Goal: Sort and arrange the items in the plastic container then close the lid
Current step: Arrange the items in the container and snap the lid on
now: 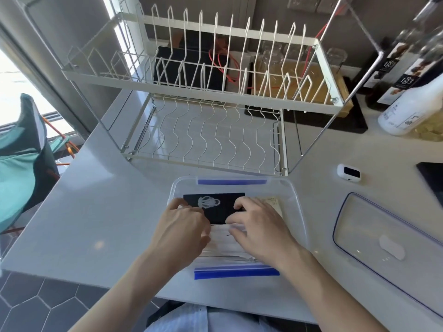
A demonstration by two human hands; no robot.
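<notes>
Both hands reach into the open container (296,207) on the counter (100,212). The left hand (183,226) and right hand (259,228), fingers curled, pinch a black card (215,207) by its sides, above white papers (223,240). The lid (388,245) lies to the right.

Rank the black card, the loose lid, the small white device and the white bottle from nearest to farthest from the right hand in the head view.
1. Black card: in the container, under the right hand's fingertips.
2. Loose lid: flat on the counter, to the right.
3. Small white device: farther back, right.
4. White bottle: far right, at the back.
</notes>
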